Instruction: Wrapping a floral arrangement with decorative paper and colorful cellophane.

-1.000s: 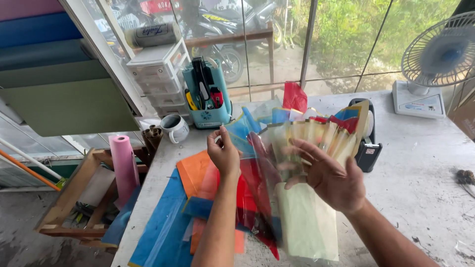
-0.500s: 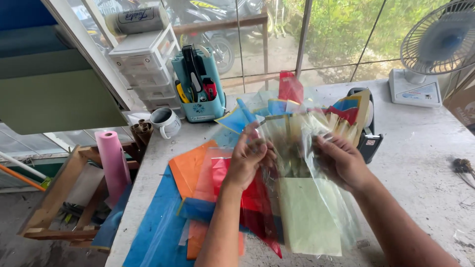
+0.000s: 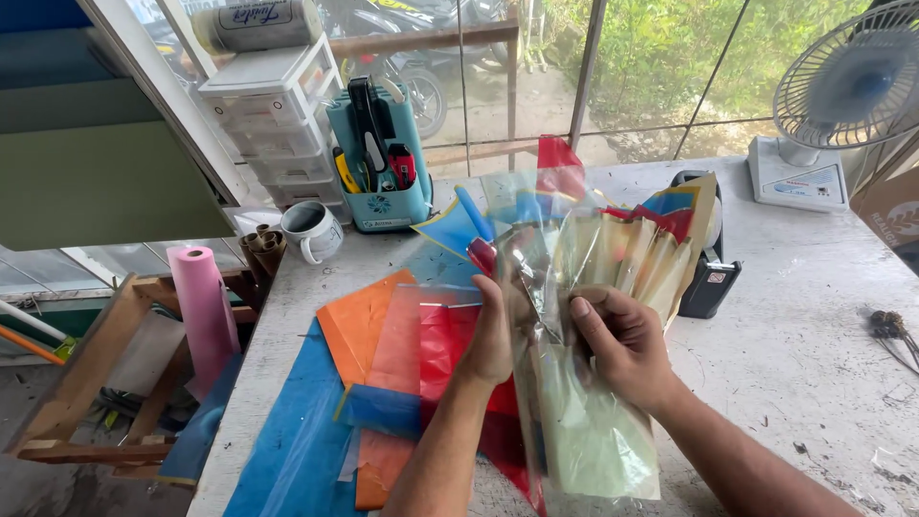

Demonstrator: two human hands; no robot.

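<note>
Clear plastic packet of pale folded sheets stood upright above the grey bench (long axis vertical), both the left hand and right hand with fingers closed on it.

Grey worn table: coloured plastic sheets near left, white mug and teal tool caddy far left, black tape dispenser middle, white fan far right.
</note>
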